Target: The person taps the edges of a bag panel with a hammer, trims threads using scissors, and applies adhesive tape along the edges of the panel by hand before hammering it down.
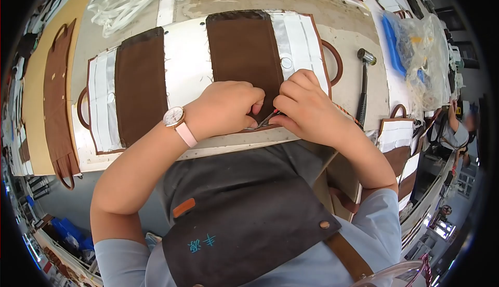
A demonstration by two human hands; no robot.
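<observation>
A bag panel [187, 53] lies flat on the table, white with two wide brown fabric strips, brown edging and a rounded brown handle at each end. My left hand [223, 105], with a watch on its wrist, is closed over the panel's near edge, fingertips pinching the brown edging. Close beside it, my right hand [306, 105] is closed around a small, slim metal tool [267, 118] with a bit of red, which looks like thread snips. Its tip points toward my left fingertips at the edging. My fingers hide most of the tool.
A hammer [365, 79] lies right of the panel, near plastic bags [421, 48] and a striped cord [345, 111]. White straps [135, 1] are heaped at the back left. Brown bag pieces [58, 95] lie left. Another panel [396, 136] hangs right. A person [456, 131] is far right.
</observation>
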